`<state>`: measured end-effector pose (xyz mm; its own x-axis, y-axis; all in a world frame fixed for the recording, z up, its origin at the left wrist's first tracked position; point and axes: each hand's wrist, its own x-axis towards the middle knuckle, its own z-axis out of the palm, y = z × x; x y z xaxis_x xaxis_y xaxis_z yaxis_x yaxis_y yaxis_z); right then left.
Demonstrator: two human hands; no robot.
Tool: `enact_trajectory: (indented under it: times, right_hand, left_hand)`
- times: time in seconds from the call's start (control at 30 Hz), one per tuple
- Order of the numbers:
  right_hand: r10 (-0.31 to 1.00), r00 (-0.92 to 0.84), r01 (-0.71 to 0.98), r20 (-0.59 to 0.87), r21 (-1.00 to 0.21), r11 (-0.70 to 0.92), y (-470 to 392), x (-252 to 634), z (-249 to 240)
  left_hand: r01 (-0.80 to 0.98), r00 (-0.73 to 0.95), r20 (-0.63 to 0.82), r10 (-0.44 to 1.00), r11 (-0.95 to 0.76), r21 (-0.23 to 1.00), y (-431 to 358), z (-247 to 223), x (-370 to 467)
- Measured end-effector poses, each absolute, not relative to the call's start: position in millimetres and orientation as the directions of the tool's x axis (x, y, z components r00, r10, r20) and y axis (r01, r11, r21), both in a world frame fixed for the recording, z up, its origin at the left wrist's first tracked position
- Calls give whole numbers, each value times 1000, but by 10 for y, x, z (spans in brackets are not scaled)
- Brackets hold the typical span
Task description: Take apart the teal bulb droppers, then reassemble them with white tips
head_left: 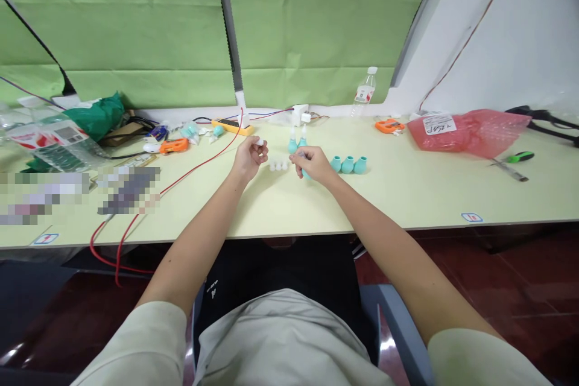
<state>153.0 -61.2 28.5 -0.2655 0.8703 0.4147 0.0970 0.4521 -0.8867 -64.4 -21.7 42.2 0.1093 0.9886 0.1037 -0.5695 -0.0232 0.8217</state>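
My left hand (249, 158) is closed, pinching a small white plastic piece (259, 142) between thumb and fingertips. Close beside it, my right hand (312, 164) curls round a teal rubber bulb (306, 175), mostly hidden by the fingers. Between the hands, several small white pieces (278, 166) lie in a row on the table. Just behind the right hand stand two teal bulbs (292, 146) with clear pointed nozzles on top. To its right, three open-necked teal bulbs (347, 164) form a row.
A red plastic bag (465, 132), a green-handled tool (520, 157) and an orange tool (389, 126) lie right. A bottle (364, 90) stands at the back. Left are a red cable (199, 164), a yellow multimeter-like device (233, 127), another orange tool (174, 145) and large bottles (67, 139).
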Motion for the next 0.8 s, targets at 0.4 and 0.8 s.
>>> enact_trajectory:
  times: [0.4,0.8]
  right_hand:
    - [858,-79,104,508,-851,514,-536,1472,225]
    - [852,-86,121,516,-844,523,-634,1466,307]
  left_hand:
    - [-490,319,97,943,77,868,-342,445,-596]
    - [-238,503,185,844,-71,969,-488,348,-433]
